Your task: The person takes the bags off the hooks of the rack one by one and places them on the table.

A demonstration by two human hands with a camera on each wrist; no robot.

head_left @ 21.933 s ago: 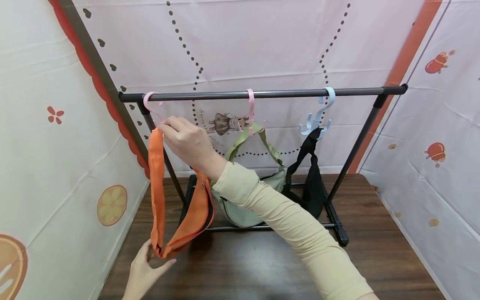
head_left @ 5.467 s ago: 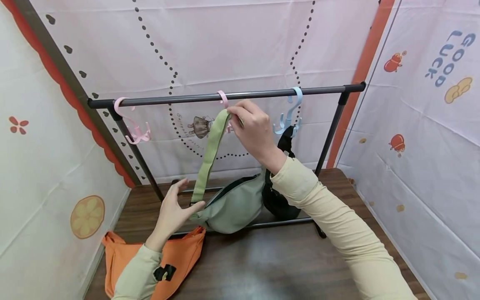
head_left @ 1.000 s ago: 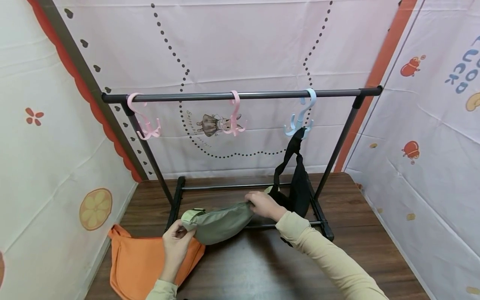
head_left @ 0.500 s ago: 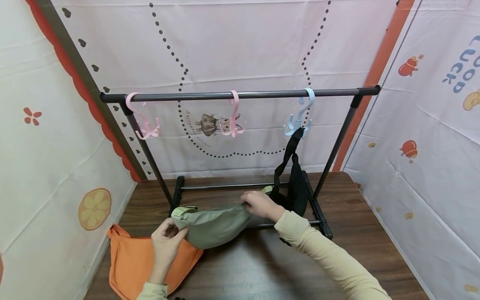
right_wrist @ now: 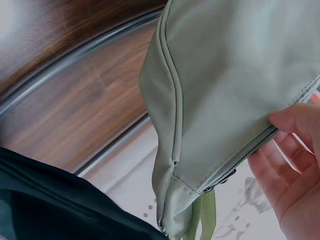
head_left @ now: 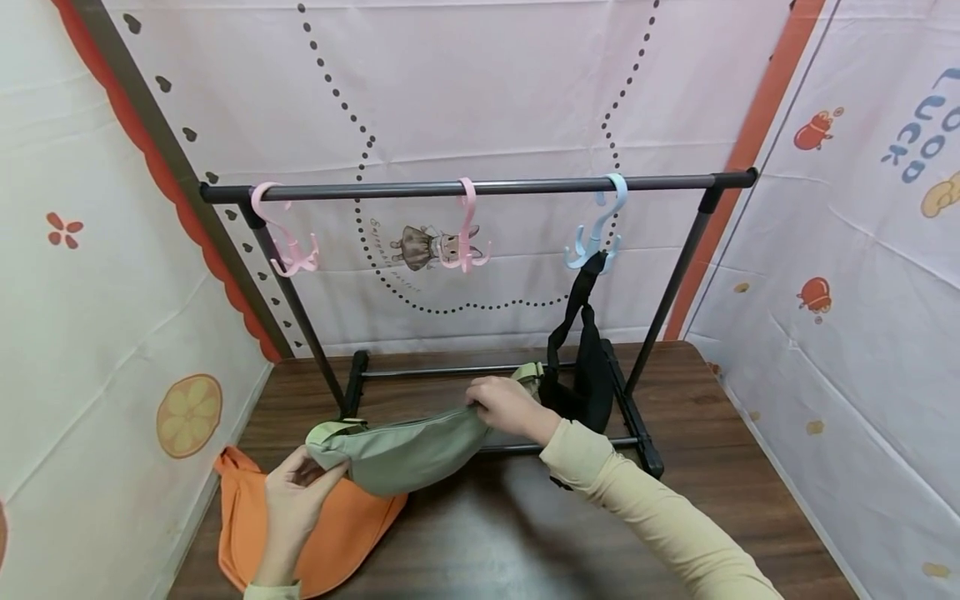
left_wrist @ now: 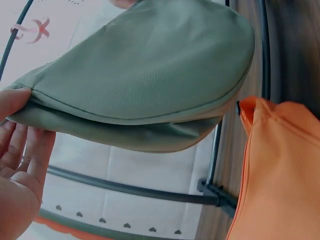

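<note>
A sage-green waist bag [head_left: 416,454] is stretched between both hands above the front of the tabletop. My left hand [head_left: 294,504] pinches its left end, thumb on the near side, as the left wrist view also shows. At its zipped top edge, toward the right end, my right hand [head_left: 513,408] pinches the fabric; the zip [right_wrist: 245,155] runs under the thumb in the right wrist view. Part of the light green strap [head_left: 333,429] shows at the left end. Below my left hand an orange waist bag [head_left: 337,533] lies on the table, partly covered by that hand and the green bag.
A black rail [head_left: 375,191] on a stand spans the back. Two pink hooks [head_left: 296,250] [head_left: 467,242] hang from it with nothing on them. A black bag [head_left: 596,375] hangs from the blue hook [head_left: 596,233], close behind my right hand. Patterned cloth walls enclose the wooden table [head_left: 720,500].
The orange bag has gone from the left pink hook to the table. The green bag has come off the middle hook; over the last second both hands have drawn it left.
</note>
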